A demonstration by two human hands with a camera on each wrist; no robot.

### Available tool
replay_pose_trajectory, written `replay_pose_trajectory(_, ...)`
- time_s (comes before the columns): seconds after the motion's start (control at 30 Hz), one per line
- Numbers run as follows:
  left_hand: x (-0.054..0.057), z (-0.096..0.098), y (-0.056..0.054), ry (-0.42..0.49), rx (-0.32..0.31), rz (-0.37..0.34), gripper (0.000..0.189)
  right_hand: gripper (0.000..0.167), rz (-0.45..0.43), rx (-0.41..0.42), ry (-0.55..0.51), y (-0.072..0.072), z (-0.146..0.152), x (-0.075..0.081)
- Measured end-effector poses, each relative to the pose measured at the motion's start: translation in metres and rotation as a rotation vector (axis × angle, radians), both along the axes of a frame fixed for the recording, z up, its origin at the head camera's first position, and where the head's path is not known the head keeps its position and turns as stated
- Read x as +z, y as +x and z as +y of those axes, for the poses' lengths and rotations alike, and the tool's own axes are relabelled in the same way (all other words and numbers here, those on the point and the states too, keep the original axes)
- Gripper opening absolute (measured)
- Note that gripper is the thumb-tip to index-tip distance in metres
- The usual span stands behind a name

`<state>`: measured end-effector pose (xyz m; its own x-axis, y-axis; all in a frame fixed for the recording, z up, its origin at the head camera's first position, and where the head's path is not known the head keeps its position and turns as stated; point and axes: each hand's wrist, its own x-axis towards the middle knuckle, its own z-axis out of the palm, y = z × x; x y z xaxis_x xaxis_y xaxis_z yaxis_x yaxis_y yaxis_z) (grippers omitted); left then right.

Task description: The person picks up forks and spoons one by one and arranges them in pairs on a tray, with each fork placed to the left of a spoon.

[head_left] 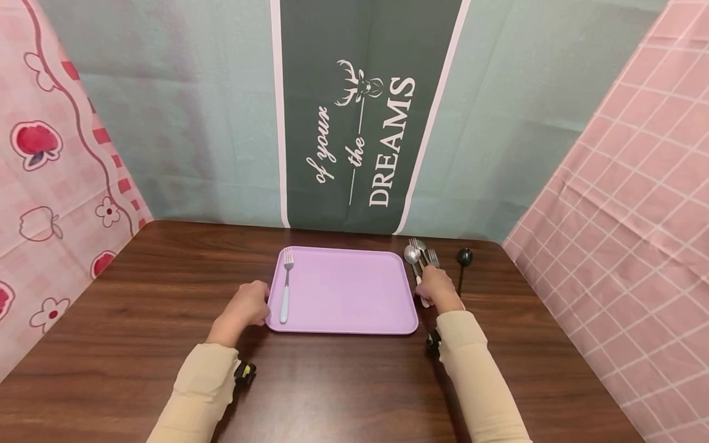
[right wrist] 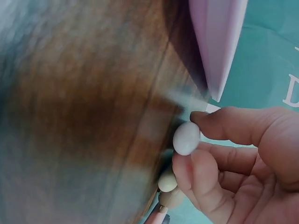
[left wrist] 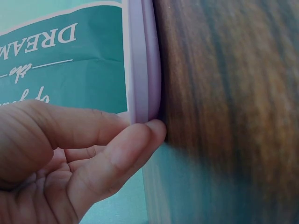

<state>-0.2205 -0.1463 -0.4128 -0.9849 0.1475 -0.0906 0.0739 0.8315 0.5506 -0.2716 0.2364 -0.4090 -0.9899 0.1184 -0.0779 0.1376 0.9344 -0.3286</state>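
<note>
On the table lies a lilac tray (head_left: 349,295), with a fork (head_left: 285,289) that has a pale handle along its left side. My left hand (head_left: 252,303) pinches the tray's left edge between thumb and fingers, as the left wrist view shows. Right of the tray, my right hand (head_left: 437,289) is at a cluster of cutlery. Its thumb and fingers pinch a white handle end (right wrist: 186,138), which seems to belong to the silver spoon (head_left: 412,254) nearest the tray. Another fork (head_left: 433,257) and more cutlery heads show beyond the hand, their handles partly hidden.
A black spoon (head_left: 464,257) lies at the far right of the cutlery. Dark wooden table (head_left: 332,387) surrounds the tray. A green cloth with lettering (head_left: 365,123) hangs behind, and pink patterned cloths (head_left: 637,184) stand at both sides.
</note>
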Motion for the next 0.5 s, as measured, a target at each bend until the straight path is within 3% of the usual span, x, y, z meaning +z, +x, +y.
replay_pose_trajectory(0.5,0.001,0.0,0.001,-0.006,0.0,0.013,0.024,0.011,0.041,-0.015,-0.066,0.003,0.0,0.021)
